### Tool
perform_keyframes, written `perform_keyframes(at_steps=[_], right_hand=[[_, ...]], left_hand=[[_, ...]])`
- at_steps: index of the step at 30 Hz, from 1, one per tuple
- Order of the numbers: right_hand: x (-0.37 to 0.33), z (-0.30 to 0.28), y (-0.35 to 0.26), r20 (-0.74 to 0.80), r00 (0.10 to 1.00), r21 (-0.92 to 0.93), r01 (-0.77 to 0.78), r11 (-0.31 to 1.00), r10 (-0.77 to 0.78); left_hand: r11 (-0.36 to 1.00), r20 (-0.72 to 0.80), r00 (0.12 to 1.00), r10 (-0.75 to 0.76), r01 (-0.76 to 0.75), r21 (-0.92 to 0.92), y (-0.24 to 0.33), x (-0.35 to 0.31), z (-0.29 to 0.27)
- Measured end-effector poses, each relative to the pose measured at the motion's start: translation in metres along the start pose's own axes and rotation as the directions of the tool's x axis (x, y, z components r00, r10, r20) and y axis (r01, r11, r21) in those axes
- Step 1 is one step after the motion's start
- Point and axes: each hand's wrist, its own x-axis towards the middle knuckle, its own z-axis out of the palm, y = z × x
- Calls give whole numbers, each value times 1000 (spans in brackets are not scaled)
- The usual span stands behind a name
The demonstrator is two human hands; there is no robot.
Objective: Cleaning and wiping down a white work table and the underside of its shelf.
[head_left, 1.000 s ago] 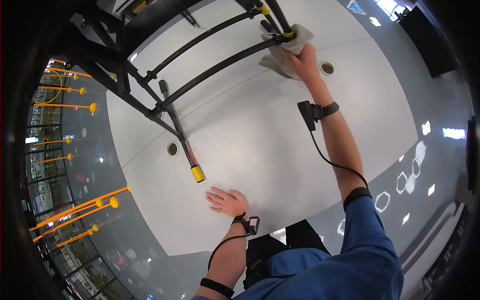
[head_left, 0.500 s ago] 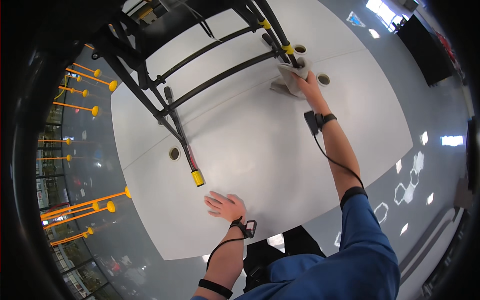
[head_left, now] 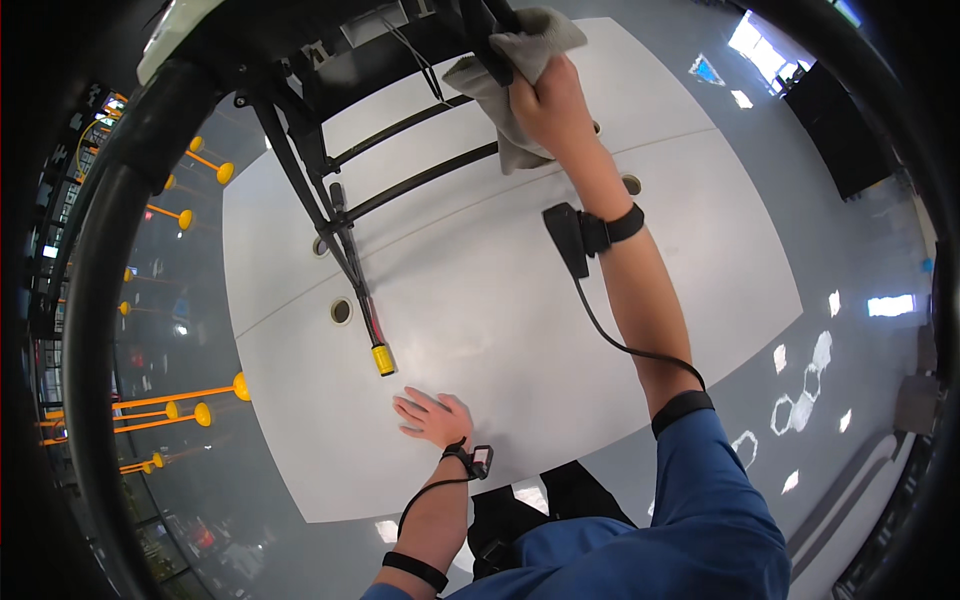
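My right hand [head_left: 552, 105] is closed on a grey cloth [head_left: 520, 150], wrapped about a black tube of the frame at the top of the view. Part of that tube is hidden under the cloth and my fingers. The black tubular frame [head_left: 420, 182] stands over the far half of the white table [head_left: 540, 330]. Its near left leg runs down to a yellow end piece [head_left: 382, 360] on the tabletop. My left hand [head_left: 434, 418] lies flat on the table near that yellow piece, fingers spread, holding nothing.
Round cable holes pierce the tabletop, one at the left [head_left: 341, 311] and another at the right [head_left: 631, 185]. Orange bars with yellow round ends [head_left: 204, 414] stand beyond the left edge. A black box-shaped object [head_left: 838, 115] is on the grey floor at the far right.
My right hand has moved up the tube with the cloth, away from the table and toward the top of the view. My left hand remains flat on the table.
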Motion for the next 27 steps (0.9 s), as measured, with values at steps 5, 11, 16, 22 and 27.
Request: perform_keyframes(at_steps=[5, 11, 16, 22, 27], right_hand=[[-56, -11, 67, 52, 987, -160, 161, 974, -155], [-51, -18, 45, 120, 983, -40, -137, 990, 141], [22, -21, -7, 151, 988, 40, -36, 999, 29], [-24, -26, 26, 215, 972, -155, -60, 986, 93], [-77, -19, 64, 179, 980, -62, -80, 995, 90]], left_hand=[[998, -90, 994, 55, -58, -26, 2, -1, 5], [1000, -21, 999, 24, -24, -14, -2, -1, 2], [999, -53, 998, 21, -22, -24, -2, -1, 2], [999, -22, 1000, 5, -6, -35, 6, -4, -4], [999, -28, 1000, 8, -9, -37, 4, 0, -2]])
